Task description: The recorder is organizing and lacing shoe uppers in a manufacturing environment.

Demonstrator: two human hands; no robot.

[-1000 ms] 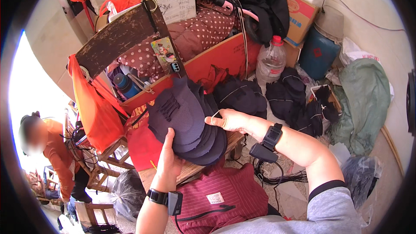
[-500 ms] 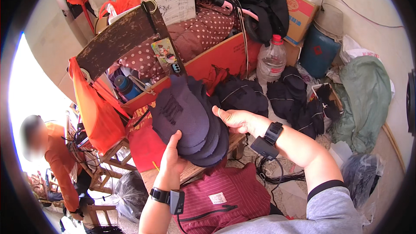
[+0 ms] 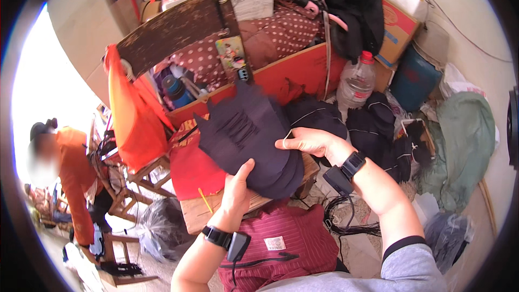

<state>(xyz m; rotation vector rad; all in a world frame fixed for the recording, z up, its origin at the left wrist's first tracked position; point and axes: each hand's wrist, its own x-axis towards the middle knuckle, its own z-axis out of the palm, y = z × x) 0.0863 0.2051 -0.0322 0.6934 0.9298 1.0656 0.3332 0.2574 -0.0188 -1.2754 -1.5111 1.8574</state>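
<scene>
A stack of dark navy fabric pieces (image 3: 243,135), curved at the near end with notched upper edges, is spread slightly like a fan above a wooden bench (image 3: 197,213). The top piece carries a black patch of stitching or print. My left hand (image 3: 237,188) grips the near left edge, thumb on top and fingers hidden underneath. My right hand (image 3: 309,144) pinches the right edge, with a pale band around one finger. Beside the stack on the left lies a red cloth bag (image 3: 194,176), with a yellow stick-like thing (image 3: 205,200) at its lower edge.
Dark bundles (image 3: 316,116) tied with pale cord lie behind, near a clear plastic bottle (image 3: 356,84) with a red cap. A phone (image 3: 232,57) is fixed to a wooden chair back (image 3: 173,24). An orange bag (image 3: 132,124) hangs there. A person (image 3: 78,173) in orange bends at left.
The whole view has shifted, so things sit farther right. The stack stays in both hands, its top piece now lying more flatly across it. The person at left has leaned lower.
</scene>
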